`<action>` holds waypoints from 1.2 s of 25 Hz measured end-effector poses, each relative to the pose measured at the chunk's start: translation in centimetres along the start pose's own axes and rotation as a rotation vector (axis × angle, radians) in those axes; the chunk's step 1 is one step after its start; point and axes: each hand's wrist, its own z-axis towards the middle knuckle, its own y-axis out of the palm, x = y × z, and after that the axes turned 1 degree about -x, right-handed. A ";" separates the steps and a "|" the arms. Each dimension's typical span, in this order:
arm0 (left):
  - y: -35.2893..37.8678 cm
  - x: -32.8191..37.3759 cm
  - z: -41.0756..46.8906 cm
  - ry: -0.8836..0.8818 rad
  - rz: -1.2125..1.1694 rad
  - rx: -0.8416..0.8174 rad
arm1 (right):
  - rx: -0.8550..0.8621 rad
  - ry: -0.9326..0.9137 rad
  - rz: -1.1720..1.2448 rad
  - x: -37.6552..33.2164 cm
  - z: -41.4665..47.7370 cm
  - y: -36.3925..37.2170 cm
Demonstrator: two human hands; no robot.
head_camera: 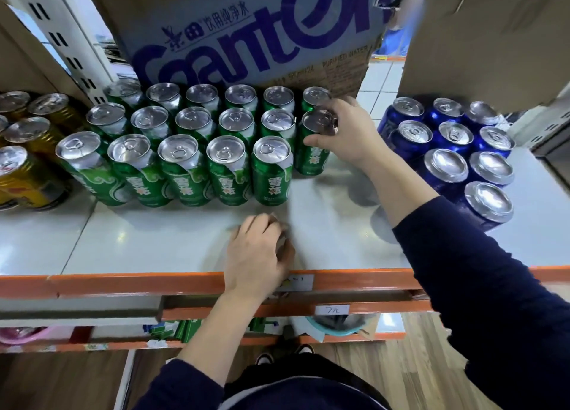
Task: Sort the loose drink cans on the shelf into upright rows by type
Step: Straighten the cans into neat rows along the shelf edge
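Green cans (185, 138) stand upright in three rows on the white shelf (154, 240). My right hand (348, 131) grips the top of the rightmost green can (311, 156) in the middle row. My left hand (259, 252) rests on the shelf near its front edge, fingers curled, holding nothing. Blue cans (456, 150) stand in rows to the right. Gold cans (27, 150) stand at the far left.
A large cardboard water box (246, 39) stands behind the green cans. Another cardboard box (493, 39) hangs over the blue cans at the upper right. A slotted white shelf post (61, 39) rises at the left. The orange front rail (154, 283) carries price labels.
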 end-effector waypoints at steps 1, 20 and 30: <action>-0.1 0.0 -0.1 0.009 -0.015 -0.008 | 0.006 0.012 0.000 -0.2 -0.6 -0.1; 0.0 14.3 17.1 0.215 -0.280 -0.010 | 0.181 0.058 0.007 14.4 -5.5 -14.4; -0.3 15.5 18.9 0.071 -0.277 -0.220 | -0.023 -0.216 -0.036 15.3 1.1 -13.5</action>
